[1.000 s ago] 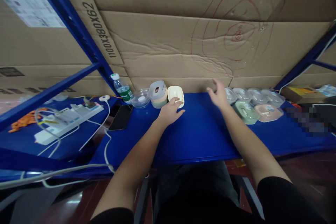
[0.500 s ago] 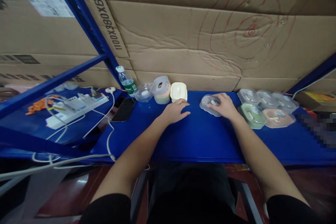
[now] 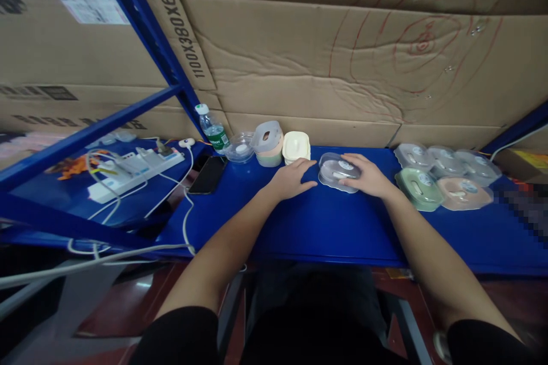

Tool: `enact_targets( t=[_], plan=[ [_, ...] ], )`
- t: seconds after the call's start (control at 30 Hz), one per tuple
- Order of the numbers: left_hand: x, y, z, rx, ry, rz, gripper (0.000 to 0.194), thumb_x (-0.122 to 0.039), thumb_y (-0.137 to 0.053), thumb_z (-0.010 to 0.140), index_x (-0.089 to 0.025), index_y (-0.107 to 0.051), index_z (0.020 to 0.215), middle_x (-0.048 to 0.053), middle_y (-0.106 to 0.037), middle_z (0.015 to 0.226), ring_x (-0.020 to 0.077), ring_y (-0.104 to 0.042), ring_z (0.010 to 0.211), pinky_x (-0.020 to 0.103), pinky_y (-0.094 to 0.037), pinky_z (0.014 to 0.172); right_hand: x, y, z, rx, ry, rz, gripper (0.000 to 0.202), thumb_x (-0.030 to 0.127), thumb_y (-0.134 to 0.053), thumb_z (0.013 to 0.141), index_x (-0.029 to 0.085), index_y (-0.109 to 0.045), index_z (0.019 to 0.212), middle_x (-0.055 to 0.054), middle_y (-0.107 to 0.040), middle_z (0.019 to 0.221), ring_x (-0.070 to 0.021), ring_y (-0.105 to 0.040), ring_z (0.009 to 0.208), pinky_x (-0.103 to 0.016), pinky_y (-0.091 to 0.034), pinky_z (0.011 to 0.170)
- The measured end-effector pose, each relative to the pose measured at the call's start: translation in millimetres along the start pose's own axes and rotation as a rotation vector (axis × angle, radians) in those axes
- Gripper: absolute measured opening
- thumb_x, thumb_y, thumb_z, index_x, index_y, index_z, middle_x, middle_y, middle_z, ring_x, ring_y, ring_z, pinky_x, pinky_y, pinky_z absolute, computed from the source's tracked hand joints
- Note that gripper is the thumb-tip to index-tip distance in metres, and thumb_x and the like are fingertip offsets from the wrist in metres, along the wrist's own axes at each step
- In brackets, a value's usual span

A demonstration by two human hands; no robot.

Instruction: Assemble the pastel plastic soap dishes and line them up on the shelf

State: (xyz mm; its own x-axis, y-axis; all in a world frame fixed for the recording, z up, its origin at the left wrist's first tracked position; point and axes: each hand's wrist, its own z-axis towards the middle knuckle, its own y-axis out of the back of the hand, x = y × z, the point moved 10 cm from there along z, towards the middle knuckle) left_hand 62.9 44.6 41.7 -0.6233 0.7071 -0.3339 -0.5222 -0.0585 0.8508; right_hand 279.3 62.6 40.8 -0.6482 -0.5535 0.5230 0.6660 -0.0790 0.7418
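Grey container (image 3: 334, 167) now closer between the hands (image 3: 289, 181) (image 3: 371, 178)

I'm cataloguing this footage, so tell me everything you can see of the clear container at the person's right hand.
The clear container looks like thin, greyish see-through plastic, low and rounded, with a wavy bottom edge. A pale round label and a whitish, elongated part show near its top; its contents, if any, are unclear. It sits roughly level on the blue table, right of the cream container. The right hand grasps its right side; the left hand does not touch it.
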Motion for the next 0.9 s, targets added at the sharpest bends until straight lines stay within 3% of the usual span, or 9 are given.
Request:
enact_targets(
  t=[0.17,0.27,0.37,0.47,0.57,0.63,0.7,0.8,0.9],
  plan=[
    [-14.6,18.5,-0.9,-0.198,-0.112,-0.032,0.072,-0.051,-0.066,0.099,-0.019,-0.043,0.158,0.018,-0.055,0.154,0.0301,-0.064,0.133,0.042,-0.061,0.103,24.6,8.5,-0.9,-0.059,0.044,0.185,0.068,0.059,-0.085,0.08,0.028,-0.071,0.139,-0.012,-0.07,0.144,-0.0361,-0.066,0.132,-0.059,-0.05,0.115],
    [-33.4,26.0,-4.8,-0.279,-0.232,-0.004,0.056,-0.042,-0.062,0.103,-0.018,-0.05,0.153,0.017,-0.061,0.148,0.0259,-0.066,0.131,0.038,-0.062,0.1,37.2,-0.6,-3.2,0.045,0.049,0.339,0.06,0.059,-0.083,0.082,0.026,-0.076,0.131,-0.01,-0.077,0.133,-0.0337,-0.074,0.118,-0.054,-0.057,0.106],
    [-46.5,32.2,-9.2,-0.339,-0.288,0.029,0.036,-0.033,-0.053,0.107,-0.018,-0.061,0.139,0.012,-0.075,0.128,0.0213,-0.074,0.114,0.037,-0.063,0.095,44.6,-12.4,-5.2,0.148,0.016,0.477,0.053,0.062,-0.079,0.085,0.024,-0.079,0.123,-0.008,-0.081,0.119,-0.0316,-0.078,0.106,-0.048,-0.062,0.095],
    [-40.9,45.1,-11.6,-0.423,-0.236,0.044,0.028,-0.026,-0.049,0.106,-0.019,-0.07,0.123,0.009,-0.08,0.112,0.0199,-0.077,0.102,0.037,-0.063,0.091,44.6,-14.9,-3.6,0.129,-0.019,0.647,0.068,0.075,-0.078,0.079,0.027,-0.076,0.127,-0.009,-0.08,0.122,-0.0311,-0.079,0.099,-0.045,-0.065,0.086],
    [-6.0,77.2,-17.9,-0.628,-0.066,-0.025,0.025,-0.022,-0.05,0.101,-0.018,-0.072,0.114,0.009,-0.079,0.107,0.0194,-0.076,0.099,0.034,-0.063,0.089,35.6,-10.4,-0.1,0.034,-0.048,0.778,0.083,0.082,-0.077,0.075,0.032,-0.068,0.14,-0.011,-0.075,0.136,-0.031,-0.08,0.101,-0.045,-0.065,0.083],
    [35.0,107.9,-33.6,-0.875,0.119,-0.111,0.026,-0.024,-0.052,0.099,-0.018,-0.069,0.118,0.011,-0.077,0.112,0.0211,-0.074,0.103,0.035,-0.063,0.09,21.3,-4.6,1.9,-0.061,-0.103,0.748,0.075,0.075,-0.078,0.079,0.032,-0.067,0.139,-0.013,-0.074,0.137,-0.0306,-0.079,0.104,-0.047,-0.065,0.088],
    [83.6,131.4,-57.9,-1.125,0.33,-0.25,0.043,-0.021,-0.053,0.096,-0.018,-0.057,0.139,0.014,-0.069,0.131,0.0222,-0.073,0.108,0.035,-0.064,0.086,3.7,3.5,2.7,-0.17,-0.166,0.658,0.066,0.067,-0.082,0.081,0.028,-0.07,0.133,-0.014,-0.075,0.133,-0.0306,-0.078,0.109,-0.05,-0.063,0.095],
    [145.1,144.0,-86.3,-1.315,0.582,-0.405,0.065,-0.017,-0.053,0.091,-0.022,-0.039,0.154,0.016,-0.057,0.147,0.0214,-0.073,0.098,0.033,-0.065,0.072,-19.6,14.6,2.6,-0.3,-0.222,0.527,0.062,0.062,-0.085,0.078,0.024,-0.072,0.125,-0.015,-0.077,0.126,-0.0314,-0.076,0.112,-0.054,-0.059,0.103],
    [186.0,139.4,-106.3,-1.379,0.789,-0.457,0.061,-0.013,-0.049,0.089,-0.02,-0.045,0.149,0.016,-0.056,0.146,0.0178,-0.073,0.084,0.034,-0.065,0.07,-37.5,19.3,1.7,-0.354,-0.266,0.418,0.059,0.06,-0.084,0.077,0.022,-0.074,0.122,-0.016,-0.078,0.124,-0.0314,-0.076,0.108,-0.054,-0.061,0.099]
  ],
)
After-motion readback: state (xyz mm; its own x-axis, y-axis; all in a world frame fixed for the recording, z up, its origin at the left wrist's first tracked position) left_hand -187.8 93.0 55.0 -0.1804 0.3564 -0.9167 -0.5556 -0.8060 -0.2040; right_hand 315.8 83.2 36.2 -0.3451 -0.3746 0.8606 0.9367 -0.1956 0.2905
